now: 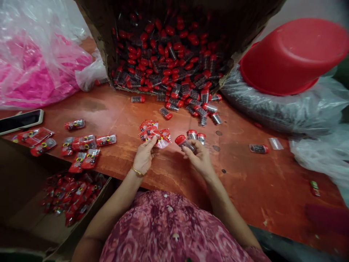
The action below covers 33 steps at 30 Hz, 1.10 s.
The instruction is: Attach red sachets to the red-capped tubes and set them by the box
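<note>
My left hand [144,154] pinches a clear-edged red printed sleeve [163,136] between thumb and fingers. More red printed sleeves [148,125] lie just behind it. In my right hand [200,158] is a small clear bottle with a red cap [180,139], tilted with its cap toward the left hand. The bottle's dark contents show through its side. Two similar bottles [192,134] stand just beyond the right fingers, partly hidden. The two hands are apart, with a short gap between the sleeve and the bottle.
A cardboard box [105,54] on its side spills many red-capped bottles [174,91] onto the table [163,178]. Sleeved bottles [84,142] lie at left, above an open carton [89,209] of more. A phone [21,122], pink-filled bag [40,69] and red tub [289,54] stand around.
</note>
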### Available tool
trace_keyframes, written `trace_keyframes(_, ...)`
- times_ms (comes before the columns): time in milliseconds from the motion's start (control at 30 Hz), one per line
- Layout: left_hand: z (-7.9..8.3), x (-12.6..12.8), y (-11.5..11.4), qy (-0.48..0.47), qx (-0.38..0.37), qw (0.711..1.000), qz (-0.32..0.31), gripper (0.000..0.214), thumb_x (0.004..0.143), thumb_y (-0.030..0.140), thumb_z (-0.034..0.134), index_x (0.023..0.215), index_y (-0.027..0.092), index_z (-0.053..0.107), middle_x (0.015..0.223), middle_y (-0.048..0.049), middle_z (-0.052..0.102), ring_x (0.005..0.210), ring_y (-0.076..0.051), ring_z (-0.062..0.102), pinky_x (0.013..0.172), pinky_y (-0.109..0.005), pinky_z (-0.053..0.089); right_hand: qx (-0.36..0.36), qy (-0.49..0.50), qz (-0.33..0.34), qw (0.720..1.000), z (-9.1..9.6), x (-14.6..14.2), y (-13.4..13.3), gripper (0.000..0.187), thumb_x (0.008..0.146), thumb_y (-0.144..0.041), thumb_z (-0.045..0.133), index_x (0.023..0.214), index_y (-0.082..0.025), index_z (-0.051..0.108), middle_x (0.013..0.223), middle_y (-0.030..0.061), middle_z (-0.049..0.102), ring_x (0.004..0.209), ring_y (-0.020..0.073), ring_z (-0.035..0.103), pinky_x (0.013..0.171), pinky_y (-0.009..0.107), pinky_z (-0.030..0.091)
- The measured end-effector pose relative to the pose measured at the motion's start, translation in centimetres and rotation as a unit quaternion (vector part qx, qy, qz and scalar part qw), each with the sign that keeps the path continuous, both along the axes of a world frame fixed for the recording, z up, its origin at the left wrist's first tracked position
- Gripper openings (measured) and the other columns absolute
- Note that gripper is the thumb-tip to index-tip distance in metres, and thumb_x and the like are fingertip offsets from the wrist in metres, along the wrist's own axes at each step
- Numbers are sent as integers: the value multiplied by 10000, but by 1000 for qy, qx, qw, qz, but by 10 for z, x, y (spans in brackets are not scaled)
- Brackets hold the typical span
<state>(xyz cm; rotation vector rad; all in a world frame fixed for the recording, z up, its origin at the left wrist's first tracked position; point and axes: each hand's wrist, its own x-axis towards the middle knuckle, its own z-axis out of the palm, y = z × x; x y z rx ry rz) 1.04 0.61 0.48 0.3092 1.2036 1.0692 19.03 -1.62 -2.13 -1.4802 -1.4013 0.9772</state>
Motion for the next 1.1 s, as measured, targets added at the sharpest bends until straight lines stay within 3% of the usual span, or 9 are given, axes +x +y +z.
trace_keyframes(67,1,2,-1,7,13,1000,-12,349,560,423,776,623,135,590,526,19,615,462,-65,549,464,-171,423,-37,103,34,993,10,0,-8,296,751,-474,585,854,-197,561,642,-21,569,448,95,493,428,232,428)
trace_keyframes(167,2,6,-4,17,33,998,-42,379,539,441,782,611,129,578,500,16,602,456,-72,551,493,-184,442,-66,161,36,984,19,-2,-15,323,701,-493,637,801,-192,575,597,-32,562,412,78,479,403,216,424)
trace_keyframes(300,0,10,-6,32,46,998,-34,419,505,479,785,625,128,589,517,19,605,443,-65,531,492,-192,440,-62,183,7,981,19,-2,-20,340,666,-513,665,768,-200,579,580,-32,560,432,83,472,409,217,443)
trace_keyframes(600,6,18,-9,43,44,998,-13,504,376,540,796,553,131,560,519,28,591,462,-67,518,482,-198,428,-100,180,56,977,29,-7,-36,342,649,-498,684,744,-179,604,529,-36,536,421,76,444,401,200,361)
trace_keyframes(833,-7,17,-11,107,140,984,-13,463,493,530,760,472,139,511,461,54,504,449,-48,436,480,-198,380,-189,222,61,955,28,-10,-35,369,625,-500,694,752,-169,589,472,-63,494,351,49,384,362,177,316)
trace_keyframes(1000,-12,16,-12,105,175,979,-22,380,571,490,739,606,134,609,567,38,580,537,-68,506,561,-206,437,-147,211,2,966,25,-14,-33,342,633,-479,685,735,-174,570,477,-70,481,370,48,382,369,171,312)
trace_keyframes(1100,-7,20,-13,62,155,986,-20,399,557,500,742,660,136,616,612,30,604,562,-84,537,586,-227,462,-145,210,10,967,22,-18,-32,328,651,-473,665,748,-175,566,489,-71,481,374,53,379,368,178,314)
